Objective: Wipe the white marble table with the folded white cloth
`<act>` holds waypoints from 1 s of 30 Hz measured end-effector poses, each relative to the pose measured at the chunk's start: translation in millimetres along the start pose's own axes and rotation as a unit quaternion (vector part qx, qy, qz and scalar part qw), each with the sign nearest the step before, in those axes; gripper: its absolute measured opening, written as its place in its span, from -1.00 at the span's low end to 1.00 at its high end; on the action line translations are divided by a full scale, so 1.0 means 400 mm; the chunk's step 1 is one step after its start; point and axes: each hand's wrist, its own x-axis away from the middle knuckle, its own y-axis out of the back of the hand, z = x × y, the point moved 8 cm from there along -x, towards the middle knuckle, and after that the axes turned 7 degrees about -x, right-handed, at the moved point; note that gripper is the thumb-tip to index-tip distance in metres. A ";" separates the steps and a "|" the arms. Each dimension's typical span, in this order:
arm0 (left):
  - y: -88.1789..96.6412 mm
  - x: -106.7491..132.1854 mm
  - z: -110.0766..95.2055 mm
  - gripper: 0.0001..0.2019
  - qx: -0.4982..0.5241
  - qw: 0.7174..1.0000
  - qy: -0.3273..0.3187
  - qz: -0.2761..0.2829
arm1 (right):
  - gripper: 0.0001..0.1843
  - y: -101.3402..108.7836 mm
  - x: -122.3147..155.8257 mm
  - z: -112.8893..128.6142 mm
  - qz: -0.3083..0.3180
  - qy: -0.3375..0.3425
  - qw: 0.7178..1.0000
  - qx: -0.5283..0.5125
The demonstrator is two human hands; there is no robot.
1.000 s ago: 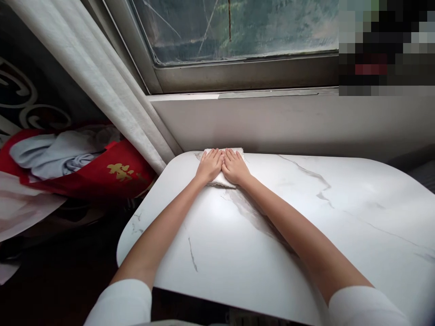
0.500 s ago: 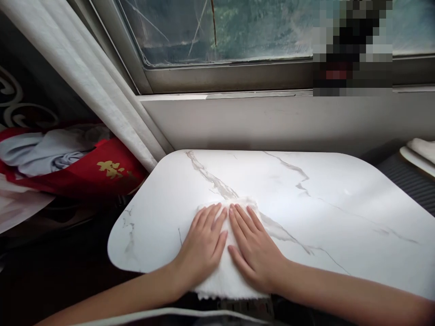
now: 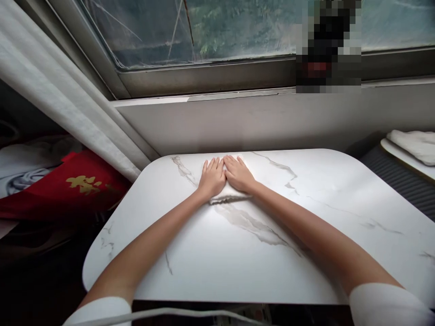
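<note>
Both my arms reach across a white marble-patterned table [image 3: 306, 253] toward its far edge. My left hand [image 3: 212, 177] and my right hand [image 3: 238, 174] lie flat side by side, fingers stretched out, pressing down on a folded white cloth [image 3: 228, 195]. Only the cloth's near edge shows below my wrists; the rest is hidden under my palms. The cloth sits close to the table's far edge, below the window sill.
A grey wall and a window [image 3: 220, 31] stand behind the table. A pale curtain [image 3: 68, 113] hangs at the left, above red and grey fabric [image 3: 78, 183]. At the right edge a second surface holds a white cloth [image 3: 414, 142].
Half a second ago my hands and the cloth were at the table's near edge; they have slid forward to the far edge. The view has also shifted right.
</note>
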 end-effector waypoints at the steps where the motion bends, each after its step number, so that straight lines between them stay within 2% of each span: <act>1: -0.006 -0.037 -0.004 -0.51 0.000 1.000 0.006 -0.003 | -0.38 0.010 -0.022 -0.029 -0.003 -0.005 1.000 -0.003; 3: -0.014 -0.093 -0.021 -0.51 0.002 1.000 0.016 -0.010 | -0.39 0.033 -0.046 -0.083 -0.016 -0.019 1.000 -0.009; 5: -0.020 -0.125 -0.048 -0.51 0.008 1.000 0.016 -0.018 | -0.40 0.054 -0.046 -0.124 -0.032 -0.035 0.999 -0.010; 7: -0.024 -0.134 -0.078 -0.51 0.018 0.999 0.010 -0.024 | -0.41 0.068 -0.026 -0.147 -0.044 -0.049 0.998 0.003; 10: -0.022 -0.107 -0.125 -0.51 0.031 0.999 -0.003 -0.031 | -0.42 0.078 0.031 -0.150 -0.049 -0.055 0.997 0.034; 14: -0.001 0.002 -0.203 -0.50 0.048 0.998 -0.022 -0.024 | -0.41 0.081 0.171 -0.118 -0.034 -0.034 0.997 0.053; 21: 0.064 0.310 -0.393 -0.44 0.163 0.974 -0.153 0.029 | -0.37 0.106 0.540 -0.005 -0.030 0.026 0.997 0.066; 24: 0.074 0.370 -0.435 -0.43 0.190 0.964 -0.178 0.044 | -0.34 0.112 0.619 0.009 -0.033 0.017 0.997 0.071; 27: 0.060 0.327 -0.438 -0.45 0.186 0.964 -0.181 0.056 | -0.37 0.114 0.592 -0.029 -0.036 -0.016 0.997 0.067; 30: 0.034 0.196 -0.413 -0.48 0.162 0.970 -0.175 0.044 | -0.40 0.119 0.476 -0.111 -0.037 -0.058 0.996 0.054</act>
